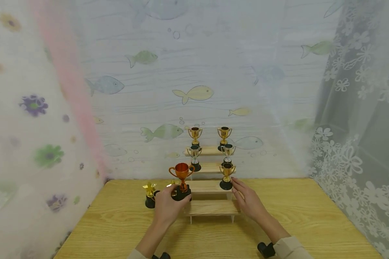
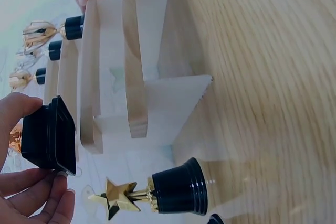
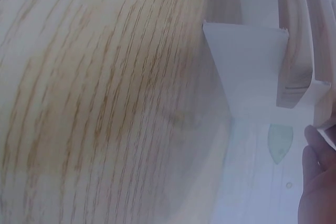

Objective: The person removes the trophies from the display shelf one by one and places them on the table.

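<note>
The tabletop (image 1: 295, 212) carried a stepped stand (image 1: 212, 205). The right hand (image 1: 247, 199) lay with fingers fairly straight by the stand's end; I couldn't tell how firmly they touched. A careless push there might have jolted every cup above, or toppled the gold cup (image 1: 227, 175) just beside the fingertips. The left hand (image 1: 168, 203) pinched the black base of the bronze cup (image 1: 182, 172) between thumb and fingers, off the wood at the stand's left end. Released too near that edge, it could have tipped off; swung back, it might have struck the silver cup (image 1: 194, 154). A low wrist could have bumped the star trophy (image 2: 176, 188).
</note>
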Tool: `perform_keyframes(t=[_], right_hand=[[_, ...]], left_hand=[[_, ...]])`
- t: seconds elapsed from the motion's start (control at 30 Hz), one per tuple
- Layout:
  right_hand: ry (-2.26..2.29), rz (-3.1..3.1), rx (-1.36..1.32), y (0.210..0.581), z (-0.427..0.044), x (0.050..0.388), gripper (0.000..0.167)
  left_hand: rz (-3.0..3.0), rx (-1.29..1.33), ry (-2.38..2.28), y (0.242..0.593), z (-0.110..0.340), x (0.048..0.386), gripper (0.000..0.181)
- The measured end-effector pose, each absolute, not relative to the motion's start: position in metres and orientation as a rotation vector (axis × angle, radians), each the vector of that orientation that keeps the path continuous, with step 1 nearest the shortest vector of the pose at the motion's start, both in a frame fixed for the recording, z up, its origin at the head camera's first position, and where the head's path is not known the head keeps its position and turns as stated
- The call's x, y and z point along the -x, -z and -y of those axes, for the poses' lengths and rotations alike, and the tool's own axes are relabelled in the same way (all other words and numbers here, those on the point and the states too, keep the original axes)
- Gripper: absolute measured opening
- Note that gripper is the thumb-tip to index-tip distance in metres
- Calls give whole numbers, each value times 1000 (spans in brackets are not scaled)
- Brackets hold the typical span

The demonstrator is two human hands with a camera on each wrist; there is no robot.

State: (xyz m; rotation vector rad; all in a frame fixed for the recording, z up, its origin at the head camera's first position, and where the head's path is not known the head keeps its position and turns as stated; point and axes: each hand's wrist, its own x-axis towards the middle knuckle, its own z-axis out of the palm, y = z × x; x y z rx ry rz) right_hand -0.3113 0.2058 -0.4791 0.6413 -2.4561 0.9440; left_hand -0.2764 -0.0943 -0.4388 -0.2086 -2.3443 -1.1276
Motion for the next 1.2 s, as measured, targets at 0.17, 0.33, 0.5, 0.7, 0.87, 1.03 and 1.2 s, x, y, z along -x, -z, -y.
perform_keyframes(t=[0.17,0.33,0.5,0.7,0.87,1.03,1.2], right_hand=[[-939,2451,-646,479,-206,312,41],[-933,2451,-648,479,-206,312,41],[-947,2445,-656,478,-206,311,41],[-960,2441,-654,479,-206,311,41],[-953,2444,-650,479,-206,311,40],[-959,2449,-644,478,-205,310,40],[-965,2462,-628,477,-205,310,41]], left_hand=[[2334,202,1116,442,101,274,46],[2332,195,1133,445,108,271,45],[2347,176,1133,448,115,269,43],[2375,156,1149,450,121,264,40],[2428,109,1152,454,126,261,39],[2482,81,1128,461,129,258,43],[2533,82,1137,468,131,256,44]])
